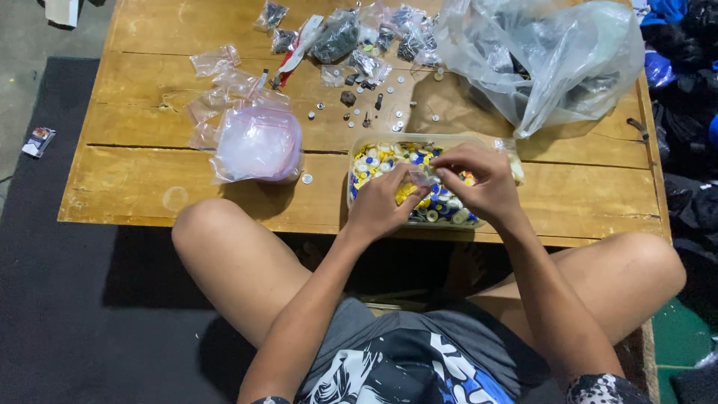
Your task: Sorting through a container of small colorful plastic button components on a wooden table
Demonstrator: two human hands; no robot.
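My left hand point(383, 202) and my right hand point(479, 179) meet over a clear plastic tub point(357, 144) filled with small yellow, white and blue buttons point(381, 158). Between the fingertips of both hands is a tiny clear plastic bag point(420, 178). The tub stands at the near edge of a low wooden table point(149, 179), between my bare knees.
A pink-tinted plastic bag point(258, 144) lies left of the tub, with empty small clear bags point(217, 61) behind it. Small metal parts point(351, 105) and filled packets point(336, 36) are scattered at the back. A big crumpled clear bag point(546, 60) sits at the right.
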